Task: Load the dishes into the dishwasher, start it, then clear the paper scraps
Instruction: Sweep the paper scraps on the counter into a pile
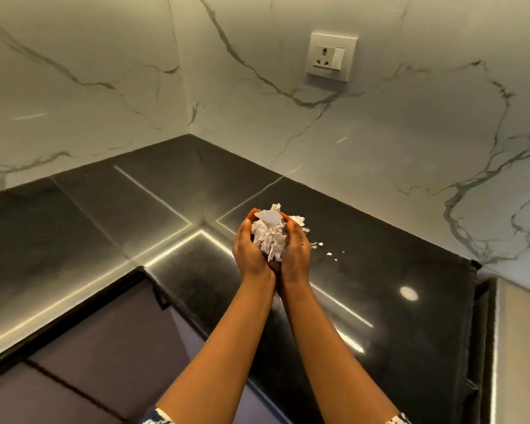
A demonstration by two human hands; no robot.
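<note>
A heap of white torn paper scraps (pixel 270 235) is cupped between my two hands above the black countertop (pixel 104 215). My left hand (pixel 249 249) presses on the heap's left side and my right hand (pixel 297 250) on its right side, wrists touching below. A few small scraps (pixel 317 244) lie on the counter just right of my right hand, and tinier crumbs (pixel 329 254) lie a little farther right. The dishwasher and dishes are out of view.
White marble-patterned walls meet in a corner (pixel 188 130) behind the counter. A wall socket (pixel 331 56) sits on the right wall. Dark purple cabinet fronts (pixel 104 347) run below the counter edge. A steel surface (pixel 520 347) stands at the far right.
</note>
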